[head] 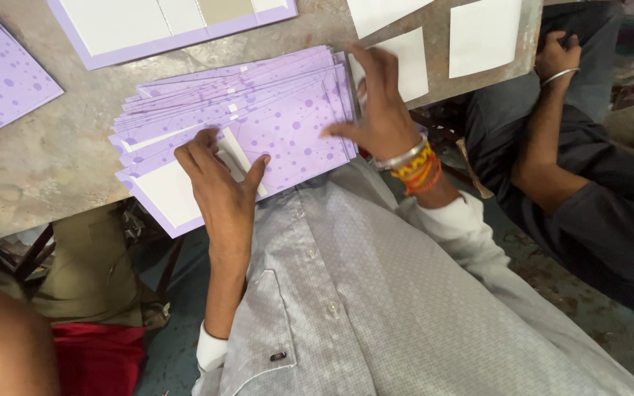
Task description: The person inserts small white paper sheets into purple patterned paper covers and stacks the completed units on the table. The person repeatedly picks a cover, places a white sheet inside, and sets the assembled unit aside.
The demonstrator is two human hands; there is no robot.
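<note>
On the counter, frame centre: a fanned stack of lilac dotted card sheets [258, 110] lies at the near edge of the counter [45, 154], reaching from centre left to just right of centre.
Your left hand: your left hand [218, 176] lies flat on the lower left of the stack, fingers spread and pressing down, thumb out to the right; it pinches nothing.
Your right hand: your right hand [379, 103] stands against the right edge of the stack, fingers extended and close together along the sheet ends, thumb resting on the top sheet; bangles sit on that wrist.
Step in hand: by my reading you are squaring the fan, one hand pinning it while the other pushes the ends in.
Next move calls for: as I judge it, steady pressure under the left palm and an even push from the right, so the staggered edges line up rather than buckle or slide off the near edge.
Count, stack: one stack; its sheets are too many and too overlapped to count.
Count, other lilac pieces: two, one dotted sheet [1, 73] at upper left and one large lilac-bordered panel [177, 22] at top centre.
Count, white cards: three at upper right, with the nearest white card [405, 62] just beside your right fingers.
Count, other people: two, a dark-clothed person [574, 169] at right and an arm [1, 337] at lower left.
</note>
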